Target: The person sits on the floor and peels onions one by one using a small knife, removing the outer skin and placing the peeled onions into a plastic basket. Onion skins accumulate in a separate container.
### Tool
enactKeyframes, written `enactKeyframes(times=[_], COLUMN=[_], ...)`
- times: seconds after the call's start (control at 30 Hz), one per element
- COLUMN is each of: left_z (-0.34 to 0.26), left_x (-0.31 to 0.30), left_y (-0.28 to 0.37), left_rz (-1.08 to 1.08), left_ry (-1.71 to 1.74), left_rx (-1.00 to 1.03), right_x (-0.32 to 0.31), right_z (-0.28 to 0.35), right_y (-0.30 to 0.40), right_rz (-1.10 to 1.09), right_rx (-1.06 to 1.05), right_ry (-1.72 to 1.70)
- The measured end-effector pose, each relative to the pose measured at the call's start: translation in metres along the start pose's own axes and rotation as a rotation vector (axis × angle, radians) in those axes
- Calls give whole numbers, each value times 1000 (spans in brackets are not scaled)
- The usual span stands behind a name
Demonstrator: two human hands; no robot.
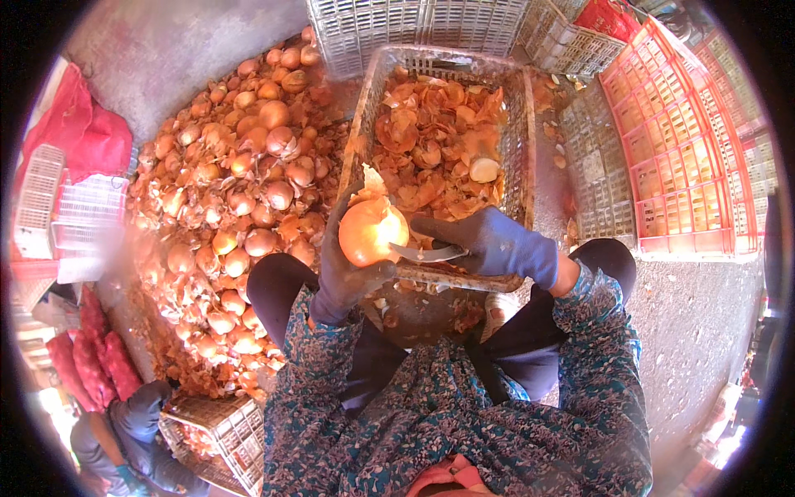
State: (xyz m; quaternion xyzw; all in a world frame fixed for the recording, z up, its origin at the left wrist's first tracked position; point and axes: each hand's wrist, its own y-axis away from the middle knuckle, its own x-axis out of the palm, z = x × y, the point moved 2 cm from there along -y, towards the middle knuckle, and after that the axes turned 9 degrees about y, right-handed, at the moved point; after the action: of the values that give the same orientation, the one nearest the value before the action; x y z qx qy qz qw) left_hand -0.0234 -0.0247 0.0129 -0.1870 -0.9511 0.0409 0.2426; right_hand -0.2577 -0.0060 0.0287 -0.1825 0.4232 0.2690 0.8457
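My left hand [348, 267], in a dark glove, holds a large onion [371, 231] with loose skin peeling up at its top. The blade of a small curved knife [430, 253] meets the onion's lower right side. Its handle is mostly hidden in my right hand [497, 242], which wears a blue and dark glove. Below both hands, a plastic crate [529, 149] stands between my knees, filled with dry onion skins [435, 124] and a pale onion piece [484, 169].
A big heap of onions [248, 199] covers the floor on the left. Grey crates [422, 25] stand beyond, with a red crate [671, 149] at the right. Red mesh sacks [93, 366], another person [133, 435] and a crate of skins [239, 441] are at the lower left.
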Motion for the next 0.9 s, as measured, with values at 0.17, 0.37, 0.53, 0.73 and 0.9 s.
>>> enactKeyframes(times=[0.17,0.37,0.53,0.73,0.9], left_z=[-2,3,8,17,23], left_x=[-4,-5,-8,-15,-18], left_y=[-1,2,-2,3,6], left_rz=[-15,16,93,70,45], left_ry=[-211,-164,-276,-269,53], left_rx=[26,21,55,-7,-197], right_x=[-6,-2,3,15,19], right_z=[-2,-6,-14,-21,-22], right_y=[1,6,2,-4,-10], right_rz=[35,66,140,87,105], right_rx=[-1,10,57,73,101], right_ry=[-51,-123,-34,65,77])
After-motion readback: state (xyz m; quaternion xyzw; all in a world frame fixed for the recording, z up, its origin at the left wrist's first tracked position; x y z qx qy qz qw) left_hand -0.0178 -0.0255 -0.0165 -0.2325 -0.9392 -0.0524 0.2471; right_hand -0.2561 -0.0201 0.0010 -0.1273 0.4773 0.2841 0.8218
